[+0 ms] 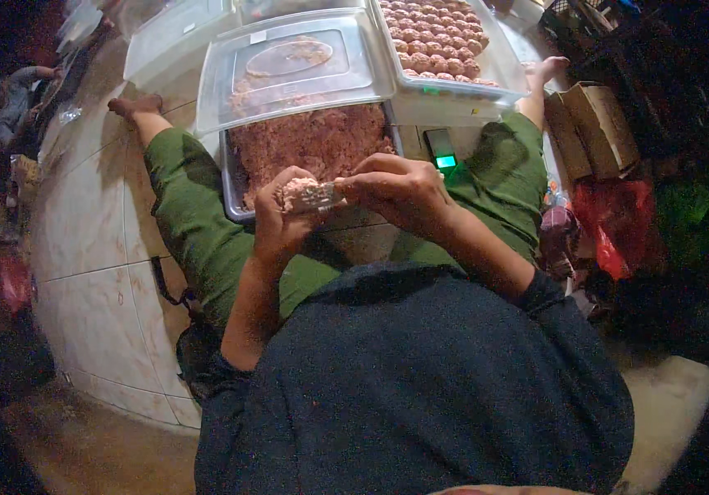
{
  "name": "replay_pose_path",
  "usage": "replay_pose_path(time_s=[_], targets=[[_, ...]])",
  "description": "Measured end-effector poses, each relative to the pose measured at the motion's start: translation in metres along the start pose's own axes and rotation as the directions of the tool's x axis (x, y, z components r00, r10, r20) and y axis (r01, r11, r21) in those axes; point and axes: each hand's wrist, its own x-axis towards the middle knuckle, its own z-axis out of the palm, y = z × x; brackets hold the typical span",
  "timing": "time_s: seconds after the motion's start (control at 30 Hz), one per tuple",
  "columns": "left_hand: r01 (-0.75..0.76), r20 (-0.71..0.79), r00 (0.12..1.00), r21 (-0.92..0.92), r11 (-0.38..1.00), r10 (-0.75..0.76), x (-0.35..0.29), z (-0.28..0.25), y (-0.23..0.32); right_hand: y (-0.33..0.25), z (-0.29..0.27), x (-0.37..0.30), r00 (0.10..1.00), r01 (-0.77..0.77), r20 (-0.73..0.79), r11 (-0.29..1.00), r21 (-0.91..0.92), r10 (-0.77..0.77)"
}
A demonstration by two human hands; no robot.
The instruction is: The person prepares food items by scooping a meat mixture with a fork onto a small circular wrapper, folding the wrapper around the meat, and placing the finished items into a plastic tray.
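Note:
My left hand (pixel 272 221) is closed around a lump of pale pink dough (pixel 291 195), with the lump showing above the fingers. In my right hand (pixel 408 191), pinched between thumb and fingers, is a flat silvery fork-like tool (pixel 321 196). Its slotted end lies against the dough. Both hands are over the near edge of a metal tray (pixel 231 186), which holds a crumbly reddish-brown mass (pixel 313 144). Beyond the tray at the right, rows of pink dough balls (pixel 435 41) with patterned tops fill a clear plastic container (pixel 461 92).
A clear plastic lid (pixel 214 78) covers the tray's far part. A small device (pixel 439 150) with a lit green screen lies beside my right leg. Cardboard (pixel 598 128) and a red plastic bag (pixel 614 223) stand farther right. Another person (pixel 20 103) is at the far left.

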Motion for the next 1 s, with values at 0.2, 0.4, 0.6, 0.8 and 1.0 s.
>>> replay_pose_path(time_s=[0.2, 0.4, 0.6, 0.8, 1.0], targets=[[-0.107, -0.104, 0.985, 0.229, 0.968, 0.134, 0.003, 0.005, -0.008, 0.004, -0.013, 0.009, 1.000, -0.025, 0.002, 0.993, 0.113, 0.025], [-0.087, -0.066, 0.994, 0.015, 0.996, 0.088, 0.002, 0.004, -0.007, 0.007, -0.015, 0.002, 0.982, -0.190, 0.010, 0.965, 0.181, 0.191], [0.030, -0.046, 0.998, -0.032, 0.999, -0.031, 0.003, 0.010, 0.001, 0.022, -0.005, -0.020, 0.853, -0.509, 0.141, 0.741, 0.438, 0.502], [0.051, 0.056, 0.997, 0.023, 0.998, -0.053, 0.002, 0.000, -0.012, 0.012, 0.018, -0.014, 0.995, -0.058, -0.060, 0.970, 0.237, 0.074], [0.106, 0.029, 0.994, -0.091, 0.990, -0.103, 0.000, -0.005, -0.009, 0.006, 0.009, -0.002, 0.988, 0.134, -0.099, 0.976, 0.170, -0.118]])
